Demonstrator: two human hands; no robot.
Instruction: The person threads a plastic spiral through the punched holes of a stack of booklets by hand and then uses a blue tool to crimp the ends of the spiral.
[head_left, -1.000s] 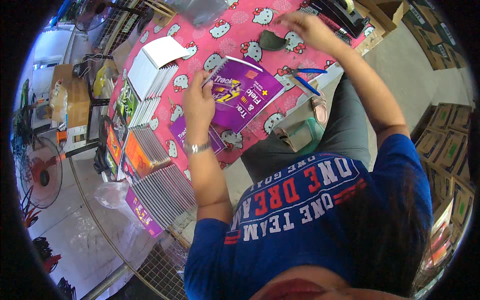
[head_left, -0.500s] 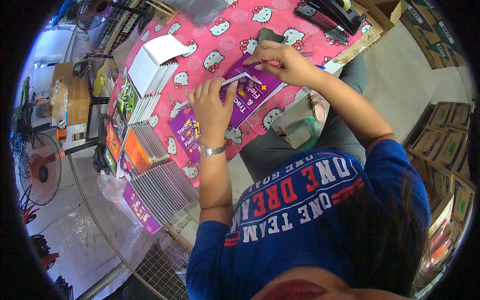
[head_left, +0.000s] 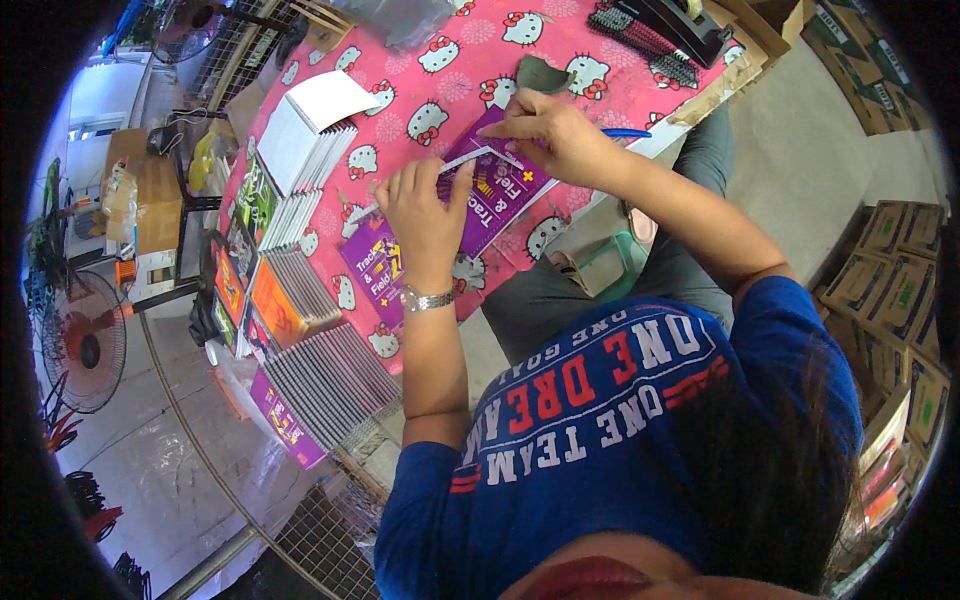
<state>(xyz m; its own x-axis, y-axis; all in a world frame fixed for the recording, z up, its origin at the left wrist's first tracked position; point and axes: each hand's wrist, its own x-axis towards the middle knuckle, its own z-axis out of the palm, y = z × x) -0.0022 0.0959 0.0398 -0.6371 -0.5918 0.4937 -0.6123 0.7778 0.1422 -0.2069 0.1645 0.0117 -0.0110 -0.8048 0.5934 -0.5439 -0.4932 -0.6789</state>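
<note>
Purple books (head_left: 500, 195), two; two hands (head_left: 425, 215).

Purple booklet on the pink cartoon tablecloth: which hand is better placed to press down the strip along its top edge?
Probably the right hand: its fingertips pinch the thin white strip at the top edge of the purple booklet. The left hand lies flat, holding the booklet.

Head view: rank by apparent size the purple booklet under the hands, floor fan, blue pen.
1. Purple booklet, largest even though both hands cover part of it.
2. Floor fan, though it sits farther off at the rim, so its true size is unsure.
3. Blue pen, mostly hidden.
</note>
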